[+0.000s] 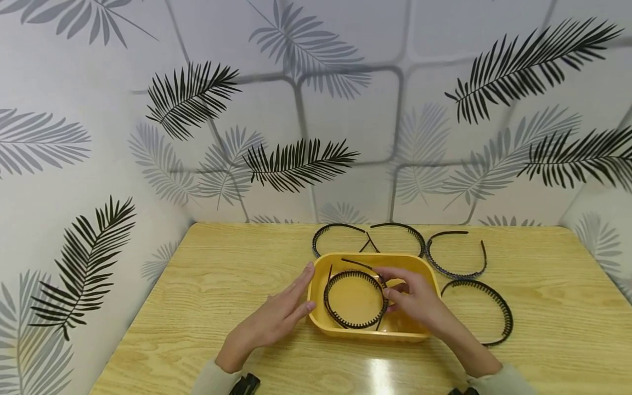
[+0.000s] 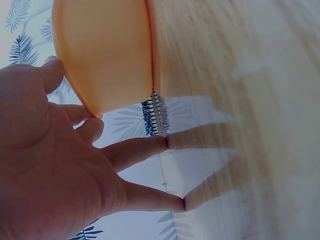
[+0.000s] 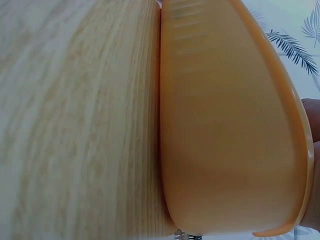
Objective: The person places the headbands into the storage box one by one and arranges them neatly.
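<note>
A yellow plastic basket (image 1: 375,336) stands on the table with black toothed headbands (image 1: 356,325) inside it, overlapping in a ring; how many is hard to tell. My right hand (image 1: 412,296) reaches over the basket and pinches the right side of a headband between thumb and fingers. In the right wrist view the basket's outer wall (image 3: 230,125) hides most of that hand. Against the left rim rests my left hand (image 1: 276,315), fingers extended. In the left wrist view, the left hand (image 2: 65,155) touches the basket edge, and two fingertips touch the table.
Behind the basket lie two more headbands (image 1: 318,233) (image 1: 412,233). To its right are another headband with a bluish band (image 1: 456,274) and a black headband (image 1: 506,312). A leaf-patterned wall (image 1: 345,126) rises behind the wooden table (image 1: 222,263).
</note>
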Available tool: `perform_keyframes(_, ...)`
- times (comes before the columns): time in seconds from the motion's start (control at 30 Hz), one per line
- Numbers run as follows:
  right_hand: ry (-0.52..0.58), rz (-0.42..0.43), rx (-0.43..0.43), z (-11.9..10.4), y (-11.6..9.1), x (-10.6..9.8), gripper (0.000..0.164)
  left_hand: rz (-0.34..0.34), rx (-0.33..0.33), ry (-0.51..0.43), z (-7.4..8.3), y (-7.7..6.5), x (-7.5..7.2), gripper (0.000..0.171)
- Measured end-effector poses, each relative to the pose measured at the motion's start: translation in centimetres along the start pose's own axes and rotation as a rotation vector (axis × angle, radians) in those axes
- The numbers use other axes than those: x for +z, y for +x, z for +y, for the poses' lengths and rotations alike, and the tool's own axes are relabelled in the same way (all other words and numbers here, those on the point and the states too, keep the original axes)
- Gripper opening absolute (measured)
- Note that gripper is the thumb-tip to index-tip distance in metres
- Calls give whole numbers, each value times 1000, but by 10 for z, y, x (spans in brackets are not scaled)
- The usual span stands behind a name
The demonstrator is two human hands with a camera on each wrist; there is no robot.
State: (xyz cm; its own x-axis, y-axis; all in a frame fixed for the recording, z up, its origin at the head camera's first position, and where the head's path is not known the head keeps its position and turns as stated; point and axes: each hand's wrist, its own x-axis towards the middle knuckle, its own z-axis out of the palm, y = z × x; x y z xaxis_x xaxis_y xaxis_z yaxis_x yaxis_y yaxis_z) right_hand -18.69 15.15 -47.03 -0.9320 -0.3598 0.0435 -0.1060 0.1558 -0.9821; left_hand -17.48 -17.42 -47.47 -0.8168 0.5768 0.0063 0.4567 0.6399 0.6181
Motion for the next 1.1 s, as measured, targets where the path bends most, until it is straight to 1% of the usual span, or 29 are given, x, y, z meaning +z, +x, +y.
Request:
perform_keyframes(0.13, 16, -2, 49, 0, 0, 4, 47, -1, -7, 2, -1, -2, 0, 71)
perform_keyframes(0.33, 14, 3, 70, 2, 0, 9, 48, -2, -10, 14, -3, -5, 0, 71)
perform_keyframes(0.5, -18, 8, 86, 4, -1, 12, 48, 0, 11, 23, -2, -6, 0, 70)
perform_keyframes(0.6, -42, 19, 110, 5, -2, 13, 48, 4, 26, 20, -2, -7, 0, 70)
perform_keyframes(0.73, -58, 25, 135, 3, -4, 15, 48, 3, 22, 22, -2, -7, 0, 70)
perform_keyframes(0.93, -79, 27, 149, -1, -7, 18, 48, -8, 2, 21, -4, -8, 0, 70)
perform_keyframes(1.1, -104, 30, 148, -1, -9, 19, 47, -3, 7, 18, -4, -8, 0, 70)
